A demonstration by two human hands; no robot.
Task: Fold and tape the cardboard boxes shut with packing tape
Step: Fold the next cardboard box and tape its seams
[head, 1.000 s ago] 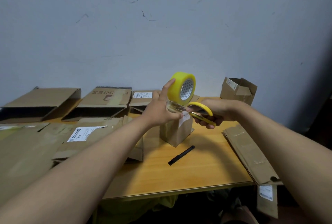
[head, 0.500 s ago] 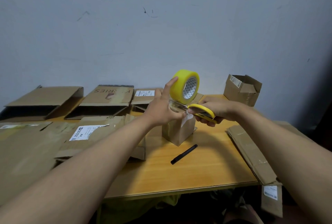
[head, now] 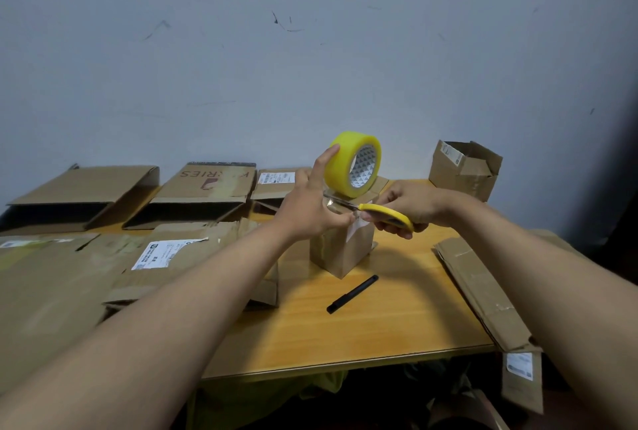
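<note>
The left hand (head: pixel 310 208) holds the yellow packing tape roll (head: pixel 352 163) above the small cardboard box (head: pixel 341 250), which stands mid-table nearer the far edge; the right hand (head: pixel 411 208) grips yellow-handled scissors (head: pixel 383 213), blades at the stretched strip beside the left thumb. A slack strip could fold onto itself; a careless snip could nick that thumb, or the loose end could miss the box's seam.

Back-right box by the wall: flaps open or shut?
Open. The back-right box has its top flaps standing up and apart, unfolded, with the dark inside showing between them. No tape is visible across its top.
</note>
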